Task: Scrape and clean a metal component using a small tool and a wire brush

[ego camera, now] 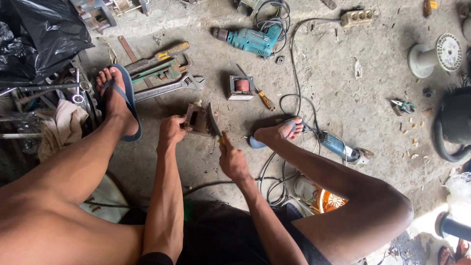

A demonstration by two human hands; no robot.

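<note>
— What is held, and where?
— A rusty laminated metal block is gripped by the left hand, low over the floor's middle; the right hand is closed on a yellow-handled tool.
— What could be feared?
— A slip: the left fingers could be struck.

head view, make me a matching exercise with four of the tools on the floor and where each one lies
Things:
1. teal power drill
2. adjustable wrench
3. angle grinder
4. small transformer

Places:
A. by the person's right foot, cable trailing from it
B. just beyond the two hands, between the feet
C. far side of the floor, near a coiled cable
D. next to the left foot, among other long hand tools

Pairs: 1-C, 2-D, 3-A, 4-B
</note>
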